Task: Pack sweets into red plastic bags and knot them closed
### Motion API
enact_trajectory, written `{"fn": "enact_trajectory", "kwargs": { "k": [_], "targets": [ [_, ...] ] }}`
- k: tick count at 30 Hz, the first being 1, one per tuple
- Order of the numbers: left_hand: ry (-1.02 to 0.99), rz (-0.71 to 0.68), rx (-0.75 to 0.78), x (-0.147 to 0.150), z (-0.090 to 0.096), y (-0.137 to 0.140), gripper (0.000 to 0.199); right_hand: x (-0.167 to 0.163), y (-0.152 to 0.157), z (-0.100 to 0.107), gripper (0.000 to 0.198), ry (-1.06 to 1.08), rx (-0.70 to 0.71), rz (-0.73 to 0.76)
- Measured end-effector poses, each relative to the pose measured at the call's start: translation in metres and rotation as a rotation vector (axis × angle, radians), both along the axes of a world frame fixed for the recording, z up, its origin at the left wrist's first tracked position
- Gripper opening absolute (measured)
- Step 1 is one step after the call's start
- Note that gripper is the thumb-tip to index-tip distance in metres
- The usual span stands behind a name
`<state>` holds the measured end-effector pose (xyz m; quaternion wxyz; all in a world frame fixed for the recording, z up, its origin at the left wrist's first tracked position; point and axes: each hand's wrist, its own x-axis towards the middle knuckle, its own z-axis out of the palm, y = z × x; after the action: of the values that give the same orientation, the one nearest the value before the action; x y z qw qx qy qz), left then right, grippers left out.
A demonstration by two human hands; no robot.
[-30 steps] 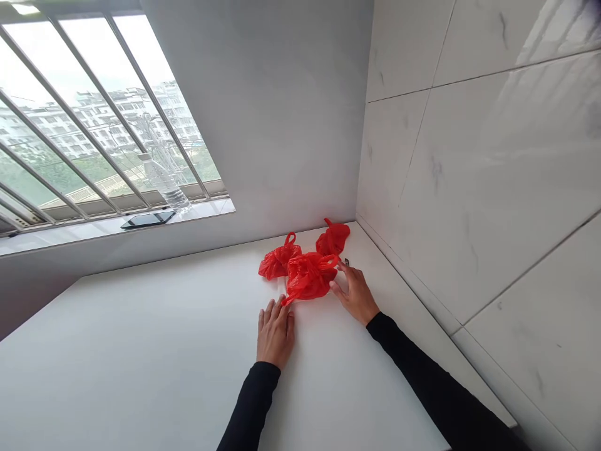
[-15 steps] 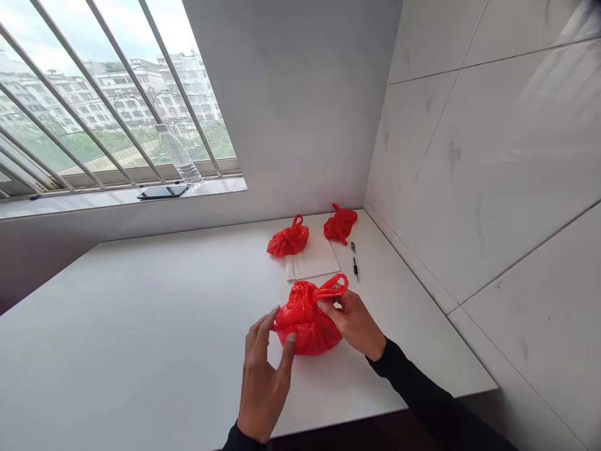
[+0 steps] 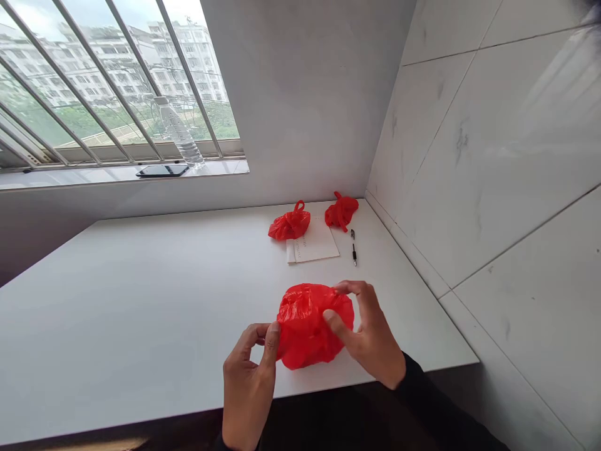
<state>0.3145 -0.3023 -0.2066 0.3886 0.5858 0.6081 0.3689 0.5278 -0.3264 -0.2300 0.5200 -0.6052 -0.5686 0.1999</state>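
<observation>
- Read the clock from the near red bag (image 3: 305, 338), with 12 toward the grey wall (image 3: 305, 106).
- Sits close to the front edge of the bench (image 3: 164, 300); cannot tell full contact from a slight lift.
- Pinches the near red bag's film at 9 o'clock between thumb and finger of the left hand (image 3: 248, 379), itself at 8.
- Rests thumb and fingertips of the right hand (image 3: 375, 335) on the bag's 1-to-3 o'clock side, part spread around it; cannot tell the firmness of grip.
- Done, judging by the layout: near red bag at the front, both hands touching it, no handle loop in view.
- Not settled: contents hidden under red film; cannot tell mouth open from closed.
- Untouched by either hand: second bag (image 3: 288, 225), between 11 and 12, over the far left part of the paper (image 3: 317, 245) at 12; third bag (image 3: 342, 213), between 12 and 1, near the back corner.
- Lie near 1 o'clock: pen (image 3: 355, 255), cap (image 3: 352, 234) just beyond.
- Rest on the windowsill (image 3: 228, 167): bottle (image 3: 181, 133) at 11, phone (image 3: 162, 171) between 10 and 11.
- Looks early, by judgement: one bag in hand, two apart.
</observation>
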Motion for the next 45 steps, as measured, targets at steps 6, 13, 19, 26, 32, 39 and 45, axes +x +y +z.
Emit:
{"fn": "enact_trajectory", "kwargs": {
  "k": [6,13,19,26,32,39,45],
  "targets": [
    [-0.172,0.083,0.004,-0.01,0.0,-0.006,0.039,-0.001,0.0,0.008,0.036,-0.169,-0.121,0.222],
    [-0.286,0.057,-0.074,-0.016,-0.006,-0.008,0.041,-0.002,-0.004,0.014,0.047,-0.285,-0.068,0.369],
    [-0.219,0.323,0.083,-0.031,-0.013,-0.007,0.047,0.016,-0.003,0.021,0.026,-0.17,-0.133,0.143],
    [0.455,-0.08,0.778,-0.007,-0.007,-0.008,0.026,0.004,-0.006,0.031,0.01,-0.08,-0.135,0.16],
    [0.148,0.161,0.365,-0.027,0.018,-0.009,0.029,0.019,-0.013,0.039,0.009,0.017,-0.201,0.006],
    [-0.363,0.125,-0.119,-0.03,0.03,-0.008,0.048,-0.02,-0.036,0.062,0.034,-0.011,0.32,0.16],
    [0.063,-0.044,0.24,-0.016,0.023,-0.022,0.054,-0.045,-0.023,0.055,0.022,-0.375,0.108,0.481]
  ]
}}
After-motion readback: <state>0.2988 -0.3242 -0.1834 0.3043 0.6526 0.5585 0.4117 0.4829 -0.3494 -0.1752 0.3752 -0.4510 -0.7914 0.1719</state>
